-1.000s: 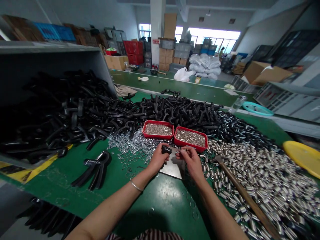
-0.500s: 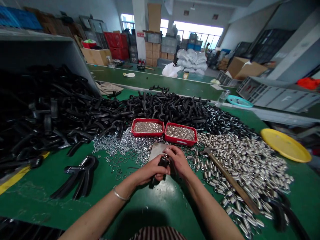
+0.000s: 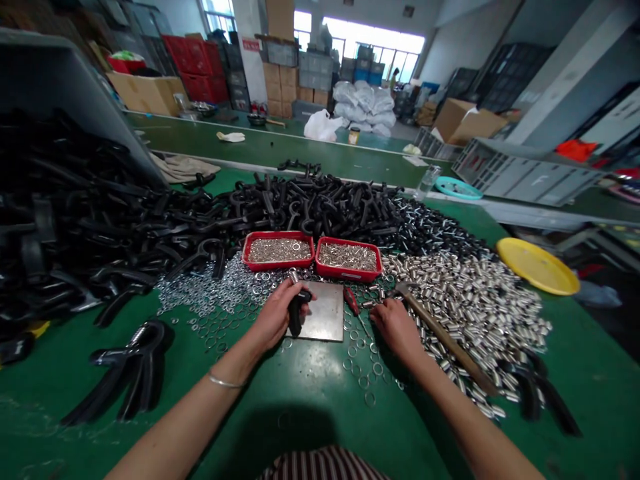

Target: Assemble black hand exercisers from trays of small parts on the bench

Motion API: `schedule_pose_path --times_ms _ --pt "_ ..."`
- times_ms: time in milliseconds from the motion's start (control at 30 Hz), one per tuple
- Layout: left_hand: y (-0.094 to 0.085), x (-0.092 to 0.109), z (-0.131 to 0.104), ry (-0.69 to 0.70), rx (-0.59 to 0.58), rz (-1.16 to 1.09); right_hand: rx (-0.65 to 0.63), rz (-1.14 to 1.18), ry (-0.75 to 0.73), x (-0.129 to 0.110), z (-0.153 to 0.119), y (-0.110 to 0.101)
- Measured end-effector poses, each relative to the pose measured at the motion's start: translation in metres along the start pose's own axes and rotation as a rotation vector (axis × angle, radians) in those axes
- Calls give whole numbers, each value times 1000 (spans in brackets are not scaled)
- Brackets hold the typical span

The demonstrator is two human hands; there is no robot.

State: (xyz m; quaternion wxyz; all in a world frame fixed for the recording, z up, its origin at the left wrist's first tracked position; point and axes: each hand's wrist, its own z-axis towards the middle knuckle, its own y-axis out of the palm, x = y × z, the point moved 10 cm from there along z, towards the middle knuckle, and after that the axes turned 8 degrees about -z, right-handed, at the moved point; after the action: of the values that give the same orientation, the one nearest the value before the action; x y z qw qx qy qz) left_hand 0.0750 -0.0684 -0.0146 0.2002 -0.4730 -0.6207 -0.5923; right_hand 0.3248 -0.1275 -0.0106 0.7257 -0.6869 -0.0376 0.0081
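My left hand (image 3: 276,312) is closed around a black plastic handle (image 3: 296,315), over the left part of a metal plate (image 3: 327,312). A metal coil spring (image 3: 293,275) stands up at the handle's upper end. To the right of the plate, my right hand (image 3: 399,328) rests low at the left edge of a pile of metal springs (image 3: 480,307). Its fingers are bent together; whatever is between them is hidden. A red-handled screwdriver (image 3: 351,300) lies between the plate and that hand, among thin metal rings (image 3: 364,381).
Behind the plate sit two red trays (image 3: 280,268) of small metal parts. Black handles (image 3: 320,207) are heaped behind and left. A hammer (image 3: 453,343) lies across the springs. Assembled hand grips (image 3: 135,373) lie at left; a yellow lid (image 3: 537,267) is at right.
My hands have separated: the left, with the handle, moved left and up, and the right moved right to the springs. The plate and screwdriver are now uncovered. The view has shifted.
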Motion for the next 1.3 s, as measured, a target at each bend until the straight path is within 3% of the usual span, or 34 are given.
schedule_pose_path --times_ms 133,233,367,567,733,900,1033,1167,1300 --pt "24 -12 18 11 -43 -10 -43 -8 -107 -11 11 3" --pt "25 -18 27 75 19 -59 -43 64 -168 -5 15 2" --pt "15 -16 30 163 112 -109 20 100 -106 18 17 -1" --pt "27 7 23 247 -10 42 103 85 3 31 31 5" --pt "14 13 18 243 59 93 98 76 2 30 32 -4" --pt "-2 11 19 248 149 33 47 33 -34 11 18 -11" --pt "1 1 20 191 131 70 -11 -71 -7 2 19 -5" --pt "7 -8 18 127 99 163 -94 48 90 9 25 2" --pt "9 -4 11 105 147 242 -71 88 190 18 20 -9"
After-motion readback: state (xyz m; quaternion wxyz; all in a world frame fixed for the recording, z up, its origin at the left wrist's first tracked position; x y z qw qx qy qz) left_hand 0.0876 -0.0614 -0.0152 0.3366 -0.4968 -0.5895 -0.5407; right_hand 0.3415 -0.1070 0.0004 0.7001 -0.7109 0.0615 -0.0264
